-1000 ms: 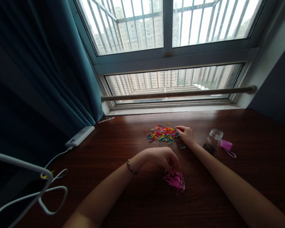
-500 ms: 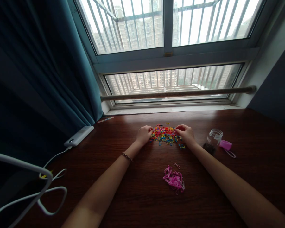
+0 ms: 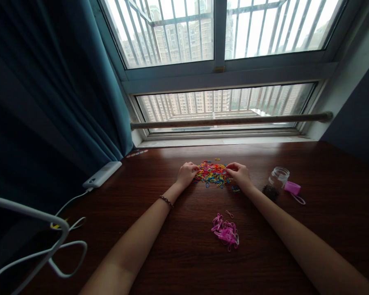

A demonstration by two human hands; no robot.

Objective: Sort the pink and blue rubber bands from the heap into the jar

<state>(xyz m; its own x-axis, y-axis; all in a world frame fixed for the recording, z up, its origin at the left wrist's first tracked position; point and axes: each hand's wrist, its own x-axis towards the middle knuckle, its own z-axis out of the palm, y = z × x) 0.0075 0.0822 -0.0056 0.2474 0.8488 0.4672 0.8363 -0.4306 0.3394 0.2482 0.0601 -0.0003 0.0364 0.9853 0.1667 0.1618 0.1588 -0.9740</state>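
Observation:
A heap of small mixed-colour rubber bands [image 3: 212,173] lies on the dark wooden table [image 3: 184,254] near the window. My left hand [image 3: 187,174] rests at the heap's left edge with fingers curled into it. My right hand [image 3: 239,175] is at the heap's right edge, fingertips pinched among the bands. What either hand grips is too small to see. Closer to me lies a separate small pile of pink rubber bands [image 3: 225,231], with one loose band just above it.
A clear jar [image 3: 275,182] lies on its side at the right beside a pink lid [image 3: 292,189]. A white power bank [image 3: 102,175] with a cable sits at the left by the teal curtain [image 3: 49,94]. White cable loops [image 3: 49,250] lie at the near left.
My left hand left the pink pile and moved forward to the left edge of the mixed heap. My right hand stayed at the heap's right edge.

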